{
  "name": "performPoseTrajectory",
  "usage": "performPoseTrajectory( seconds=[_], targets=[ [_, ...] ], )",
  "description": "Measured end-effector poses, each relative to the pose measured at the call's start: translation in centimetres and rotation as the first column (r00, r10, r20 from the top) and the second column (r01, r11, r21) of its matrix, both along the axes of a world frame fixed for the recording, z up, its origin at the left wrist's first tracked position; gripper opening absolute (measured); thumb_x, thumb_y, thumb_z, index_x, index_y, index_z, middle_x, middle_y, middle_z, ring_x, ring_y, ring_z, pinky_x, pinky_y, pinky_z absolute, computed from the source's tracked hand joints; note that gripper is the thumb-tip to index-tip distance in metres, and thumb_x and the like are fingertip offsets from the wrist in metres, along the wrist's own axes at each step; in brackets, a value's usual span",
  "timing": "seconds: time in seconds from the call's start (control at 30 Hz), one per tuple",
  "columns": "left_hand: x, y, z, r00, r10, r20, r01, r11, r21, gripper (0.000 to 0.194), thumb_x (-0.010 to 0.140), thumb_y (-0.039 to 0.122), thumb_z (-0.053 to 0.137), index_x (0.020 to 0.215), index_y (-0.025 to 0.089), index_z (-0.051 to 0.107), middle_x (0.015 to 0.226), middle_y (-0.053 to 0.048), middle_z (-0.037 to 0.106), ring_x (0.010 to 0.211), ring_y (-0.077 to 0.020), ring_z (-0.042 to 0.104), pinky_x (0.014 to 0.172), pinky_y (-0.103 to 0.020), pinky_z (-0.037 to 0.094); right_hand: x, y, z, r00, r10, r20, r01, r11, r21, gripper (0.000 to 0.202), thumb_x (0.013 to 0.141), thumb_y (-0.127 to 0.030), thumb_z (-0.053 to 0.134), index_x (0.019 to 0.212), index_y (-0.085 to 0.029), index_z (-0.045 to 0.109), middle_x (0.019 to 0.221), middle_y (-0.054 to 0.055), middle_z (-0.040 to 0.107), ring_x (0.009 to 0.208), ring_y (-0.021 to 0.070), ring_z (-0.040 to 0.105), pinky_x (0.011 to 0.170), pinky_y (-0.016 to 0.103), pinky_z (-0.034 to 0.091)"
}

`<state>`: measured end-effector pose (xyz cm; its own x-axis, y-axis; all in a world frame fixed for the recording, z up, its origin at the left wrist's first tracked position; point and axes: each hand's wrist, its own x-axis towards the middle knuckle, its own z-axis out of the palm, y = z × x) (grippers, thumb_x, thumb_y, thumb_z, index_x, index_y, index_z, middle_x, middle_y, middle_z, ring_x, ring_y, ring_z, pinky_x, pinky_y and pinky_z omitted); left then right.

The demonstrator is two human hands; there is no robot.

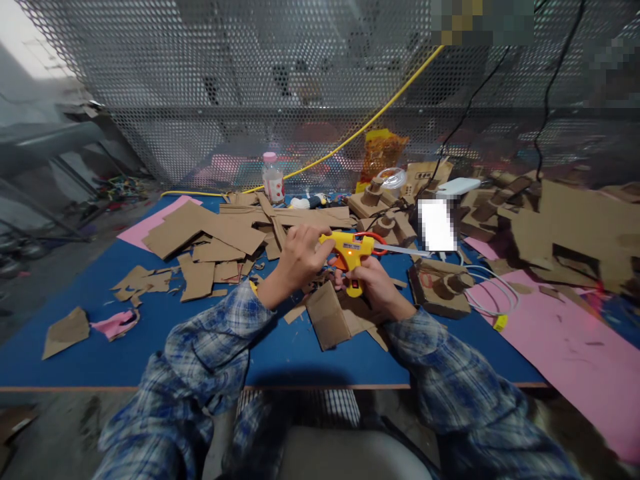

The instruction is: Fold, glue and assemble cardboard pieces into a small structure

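A yellow hot glue gun [353, 245] is held up over the table, its front end to the left and a small orange light glowing on its side. My right hand [377, 283] is closed around its handle. A pale glue stick [400, 249] juts out of the back. My left hand [306, 252] is closed at the front end, thumb and fingers against the yellow body; the nozzle is hidden behind them. Below the gun, a folded cardboard piece [327, 317] lies on the blue table near the front edge.
Cardboard sheets [200, 230] and scraps cover the left and back. A bottle with a pink cap [273, 179] stands behind. To the right are a cardboard block [440, 287], a white cable [515, 293] and pink sheets [565, 340]. A perforated metal panel [225, 87] rises at the back.
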<state>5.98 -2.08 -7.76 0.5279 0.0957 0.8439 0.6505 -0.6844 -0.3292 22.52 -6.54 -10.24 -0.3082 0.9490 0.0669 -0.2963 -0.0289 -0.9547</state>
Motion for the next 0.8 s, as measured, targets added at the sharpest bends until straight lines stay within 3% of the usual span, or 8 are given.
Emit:
performPoseTrajectory(
  seconds=[0.6, 0.8],
  targets=[
    [-0.16, 0.34, 0.05, 1.000, 0.011, 0.023, -0.006, 0.977, -0.214, 0.020, 0.090, 0.027, 0.050, 0.075, 0.019, 0.060, 0.089, -0.005, 0.054, 0.084, -0.0195, 0.043, 0.069, -0.034, 0.030, -0.02, -0.18, 0.26, 0.999, -0.013, 0.039, 0.013, 1.000, 0.000, 0.022, 0.057, -0.017, 0.055, 0.078, -0.016, 0.062, 0.059, -0.001, 0.063, 0.053, 0.0131, 0.055, 0.054, 0.026, 0.042],
    [0.04, 0.30, -0.14, 0.996, 0.035, 0.088, -0.013, 0.972, -0.235, 0.013, 0.088, 0.030, 0.056, 0.086, 0.020, 0.063, 0.096, -0.006, 0.053, 0.086, -0.0189, 0.045, 0.072, -0.032, 0.034, 0.11, -0.15, 0.13, 1.000, -0.024, -0.006, 0.024, 1.000, 0.018, 0.023, 0.059, -0.017, 0.054, 0.080, -0.017, 0.062, 0.061, 0.000, 0.062, 0.055, 0.0134, 0.055, 0.057, 0.027, 0.044]
  ],
)
